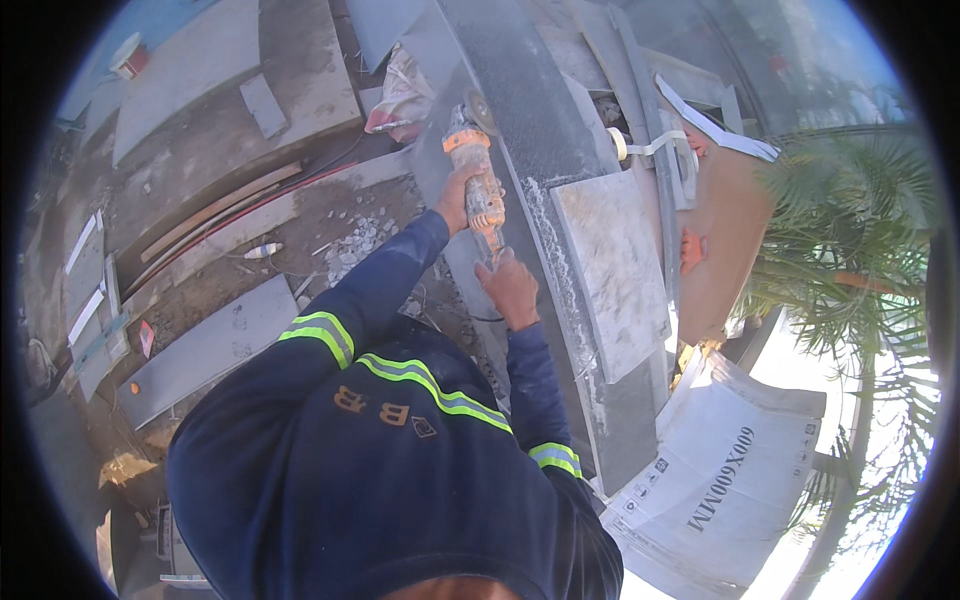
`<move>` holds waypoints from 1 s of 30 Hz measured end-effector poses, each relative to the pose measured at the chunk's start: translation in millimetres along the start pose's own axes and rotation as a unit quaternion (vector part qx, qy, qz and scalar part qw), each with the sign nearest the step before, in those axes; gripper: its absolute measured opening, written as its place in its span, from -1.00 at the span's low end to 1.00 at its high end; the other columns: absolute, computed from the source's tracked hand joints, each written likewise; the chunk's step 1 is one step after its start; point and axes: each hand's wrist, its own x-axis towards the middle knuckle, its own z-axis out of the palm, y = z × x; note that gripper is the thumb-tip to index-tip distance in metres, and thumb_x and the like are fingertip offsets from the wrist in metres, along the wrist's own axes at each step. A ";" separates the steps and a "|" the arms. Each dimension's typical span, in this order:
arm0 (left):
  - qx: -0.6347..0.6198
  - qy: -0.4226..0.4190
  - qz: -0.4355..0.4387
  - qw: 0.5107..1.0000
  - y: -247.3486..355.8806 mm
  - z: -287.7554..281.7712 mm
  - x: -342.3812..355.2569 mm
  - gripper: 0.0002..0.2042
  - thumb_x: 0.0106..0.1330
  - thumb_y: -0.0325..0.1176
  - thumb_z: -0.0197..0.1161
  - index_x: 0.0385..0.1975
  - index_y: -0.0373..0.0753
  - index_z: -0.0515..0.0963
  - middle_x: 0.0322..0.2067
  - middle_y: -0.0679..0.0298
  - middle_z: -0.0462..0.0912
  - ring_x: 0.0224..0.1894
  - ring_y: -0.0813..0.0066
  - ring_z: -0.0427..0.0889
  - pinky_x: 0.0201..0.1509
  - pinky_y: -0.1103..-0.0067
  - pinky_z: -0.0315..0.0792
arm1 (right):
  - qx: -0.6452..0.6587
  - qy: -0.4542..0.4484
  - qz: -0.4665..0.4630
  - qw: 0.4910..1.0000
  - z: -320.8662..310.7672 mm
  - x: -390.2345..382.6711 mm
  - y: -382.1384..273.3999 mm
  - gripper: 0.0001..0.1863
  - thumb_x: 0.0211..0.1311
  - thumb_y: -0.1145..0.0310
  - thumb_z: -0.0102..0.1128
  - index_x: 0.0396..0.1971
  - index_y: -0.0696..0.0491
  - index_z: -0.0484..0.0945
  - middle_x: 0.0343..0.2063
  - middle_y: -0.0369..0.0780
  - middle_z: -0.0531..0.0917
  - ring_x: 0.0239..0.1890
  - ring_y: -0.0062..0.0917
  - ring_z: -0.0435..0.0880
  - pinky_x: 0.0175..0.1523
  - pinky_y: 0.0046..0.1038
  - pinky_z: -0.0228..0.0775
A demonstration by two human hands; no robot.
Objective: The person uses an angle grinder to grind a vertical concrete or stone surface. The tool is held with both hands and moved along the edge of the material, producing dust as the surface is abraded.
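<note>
A dusty orange angle grinder (472,175) is held in both hands along the left edge of a long dark grey stone slab (560,120). My left hand (458,197) is wrapped around the grinder's body. Behind it, my right hand (511,288) closes around the rear end of the tool. The round disc (480,112) is at the slab's edge, with haze of dust beside it; whether it touches the stone I cannot tell. A loose pale tile (612,262) lies on the slab to the right of my hands.
Stone chips (360,240) cover the ground on the left, near a grey plank-like slab (215,350). A crumpled sack (402,95) lies beyond. On the right are a brown cardboard sheet (725,235), a printed white carton (725,475) and palm leaves (850,220). A bucket (129,57) stands far left.
</note>
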 end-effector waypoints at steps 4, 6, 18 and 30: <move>0.002 0.006 0.011 1.000 0.5 0.1 3.1 -0.59 0.17 -0.17 0.30 -0.09 -0.28 0.42 -0.31 0.07 0.59 -0.27 0.16 0.67 -0.21 0.21 0.62 | -0.020 0.022 -0.011 0.999 2.8 2.8 -0.2 -0.51 0.12 0.02 0.31 -0.26 0.17 0.43 -0.47 0.05 0.68 -0.36 0.00 0.69 -0.24 -0.06 0.51; -0.005 -0.007 -0.002 1.000 0.0 -1.5 4.2 -0.59 0.17 -0.17 0.30 -0.09 -0.28 0.42 -0.31 0.08 0.59 -0.27 0.17 0.67 -0.21 0.21 0.62 | -0.038 0.025 -0.007 0.999 5.9 3.6 1.6 -0.50 0.11 0.01 0.31 -0.26 0.17 0.43 -0.48 0.05 0.68 -0.36 0.00 0.69 -0.24 -0.06 0.51; -0.022 -0.002 0.000 1.000 -4.2 5.2 -12.9 -0.68 0.16 -0.23 0.34 -0.20 -0.22 0.42 -0.37 0.12 0.58 -0.33 0.18 0.68 -0.29 0.21 0.64 | -0.026 -0.005 0.005 1.000 -1.7 -11.3 -1.5 -0.48 0.17 -0.01 0.28 -0.27 0.21 0.44 -0.45 0.10 0.67 -0.30 0.05 0.67 -0.20 -0.01 0.46; -0.033 0.017 -0.002 0.999 -8.7 1.1 -3.3 -0.67 0.14 -0.23 0.36 -0.20 -0.20 0.44 -0.36 0.12 0.60 -0.34 0.19 0.69 -0.30 0.25 0.64 | -0.019 -0.001 -0.016 1.000 -2.8 -5.1 5.3 -0.51 0.15 -0.01 0.27 -0.25 0.16 0.44 -0.45 0.05 0.68 -0.32 0.01 0.69 -0.22 -0.04 0.49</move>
